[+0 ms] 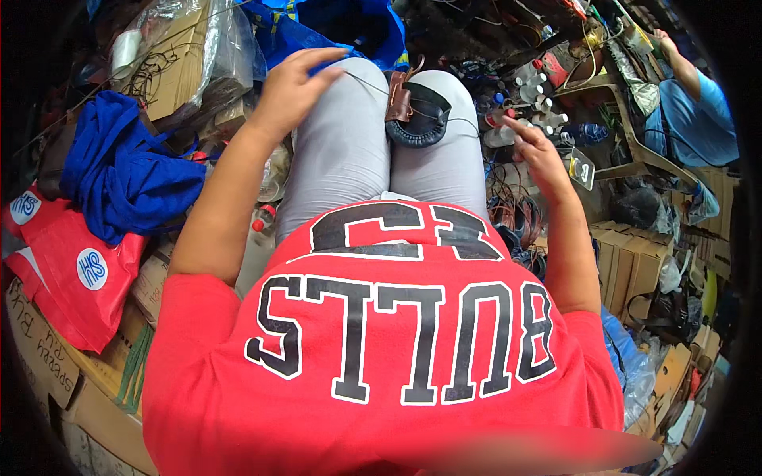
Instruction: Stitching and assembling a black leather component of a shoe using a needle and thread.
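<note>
A dark blue shoe (421,115) with a brown leather piece lies on my right knee, over grey trousers. A thin thread (367,83) runs from it toward my left hand (294,87), which is raised above my left knee with fingers pinching the thread. My right hand (536,155) is out to the right of the shoe, fingers pinched, apparently on the thread's other end; a fine line leads from the shoe toward it. My red shirt fills the lower part of the view.
A blue cloth (119,174) and red bags (71,270) lie at left on cardboard boxes. Small bottles and containers (532,95) crowd the ground ahead. Another person in a blue shirt (698,111) sits at far right. Sandals (516,218) lie by my right leg.
</note>
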`<state>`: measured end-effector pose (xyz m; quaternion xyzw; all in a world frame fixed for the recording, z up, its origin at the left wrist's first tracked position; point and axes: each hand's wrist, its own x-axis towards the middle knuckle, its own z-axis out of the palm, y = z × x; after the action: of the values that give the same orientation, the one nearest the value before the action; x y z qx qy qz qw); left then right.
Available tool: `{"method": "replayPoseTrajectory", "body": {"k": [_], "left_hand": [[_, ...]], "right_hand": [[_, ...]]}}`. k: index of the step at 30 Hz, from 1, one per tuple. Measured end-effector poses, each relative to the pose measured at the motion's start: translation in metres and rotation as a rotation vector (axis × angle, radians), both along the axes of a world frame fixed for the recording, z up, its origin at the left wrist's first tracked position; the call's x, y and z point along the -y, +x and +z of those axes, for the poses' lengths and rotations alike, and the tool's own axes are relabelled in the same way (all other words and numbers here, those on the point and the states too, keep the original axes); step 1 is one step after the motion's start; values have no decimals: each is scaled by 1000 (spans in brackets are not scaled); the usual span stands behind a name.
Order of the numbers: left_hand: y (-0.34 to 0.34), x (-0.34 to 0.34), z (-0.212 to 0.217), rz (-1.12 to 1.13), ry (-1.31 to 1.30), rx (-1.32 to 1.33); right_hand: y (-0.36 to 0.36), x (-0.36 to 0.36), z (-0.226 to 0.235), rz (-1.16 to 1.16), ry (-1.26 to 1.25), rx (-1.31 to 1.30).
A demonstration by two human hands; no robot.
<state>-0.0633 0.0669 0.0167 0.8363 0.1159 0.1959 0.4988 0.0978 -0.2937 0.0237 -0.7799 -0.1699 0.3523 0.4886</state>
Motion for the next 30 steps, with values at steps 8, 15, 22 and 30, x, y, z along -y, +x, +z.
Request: {"method": "replayPoseTrajectory", "body": {"k": [8, 15, 22, 30], "left_hand": [[69, 79, 15, -590, 130, -244], [88, 71, -4, -781, 43, -346], [85, 72, -11, -773, -278, -413], [83, 70, -17, -763, -427, -432]], "right_hand": [[-5, -69, 15, 304, -20, 565], [-3, -76, 17, 349, 8, 418], [0, -72, 9, 382, 55, 382], [-17, -72, -9, 305, 114, 264]]}}
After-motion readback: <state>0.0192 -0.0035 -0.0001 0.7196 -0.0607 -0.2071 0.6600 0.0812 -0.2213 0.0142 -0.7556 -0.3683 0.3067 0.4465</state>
